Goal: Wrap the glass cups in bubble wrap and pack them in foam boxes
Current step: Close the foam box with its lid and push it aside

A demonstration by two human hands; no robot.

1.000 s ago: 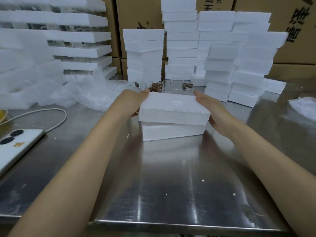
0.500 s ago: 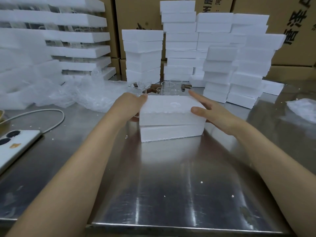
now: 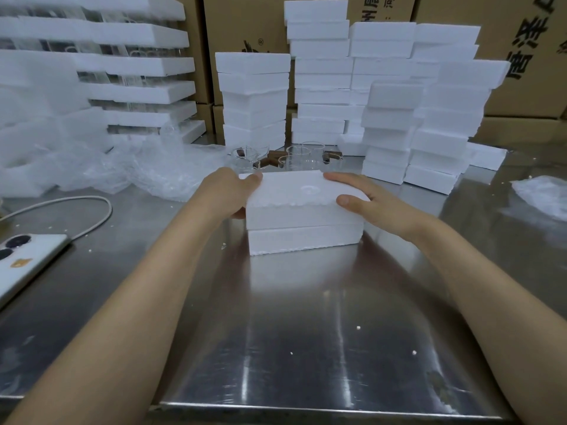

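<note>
A closed white foam box (image 3: 303, 216) lies on the steel table (image 3: 306, 332), its lid sitting on the bottom half. My left hand (image 3: 227, 191) grips the lid's left end. My right hand (image 3: 365, 200) holds the right end, thumb on the front edge and fingers over the top. Behind the box stand several clear glass cups (image 3: 306, 153) with brown handles. Crumpled bubble wrap (image 3: 153, 170) lies at the back left.
Stacks of foam boxes (image 3: 386, 96) fill the back and right. Foam trays holding glasses (image 3: 135, 65) are piled at the left, cardboard cartons (image 3: 521, 56) behind. A white phone (image 3: 24, 259) with its cable (image 3: 92, 216) lies at the left. More wrap (image 3: 543, 197) sits far right.
The lid has come down level onto the bottom half. My right hand, lifted off half a second ago, has closed back onto the lid's right end.
</note>
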